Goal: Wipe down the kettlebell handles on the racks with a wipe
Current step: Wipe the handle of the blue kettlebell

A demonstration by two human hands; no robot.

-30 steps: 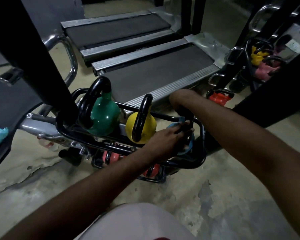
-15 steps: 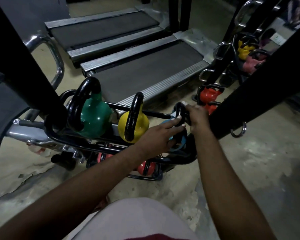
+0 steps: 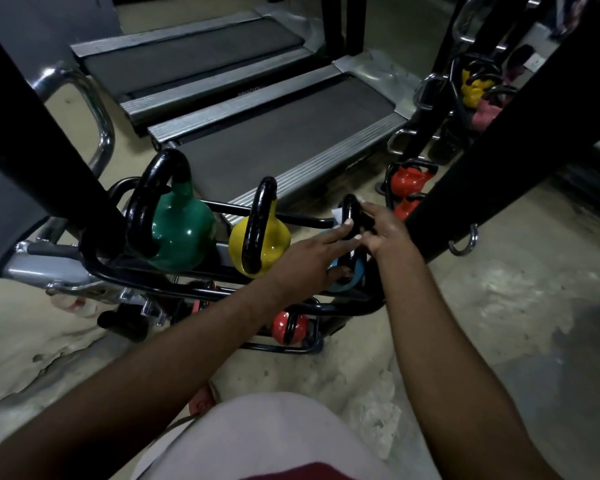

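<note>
Left hand point(image 3: 312, 258), right hand point(image 3: 386, 231) on rightmost handle point(image 3: 349, 210).

A black tubular rack point(image 3: 343, 308) stands on the stained concrete floor point(image 3: 465, 323), near two treadmills point(image 3: 274, 140). Its upper tier carries a green kettlebell point(image 3: 181, 233), a yellow kettlebell point(image 3: 274, 240) and a blue kettlebell point(image 3: 355, 275) in a row. A red kettlebell point(image 3: 286, 325) sits on the lower tier.

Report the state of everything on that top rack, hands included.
Green kettlebell: upright, untouched.
Yellow kettlebell: upright, untouched.
Blue kettlebell: upright, both hands on its handle.
Wipe: on that handle, mostly hidden.
Left hand: fingers straight against the handle.
Right hand: grips the wipe.
</note>
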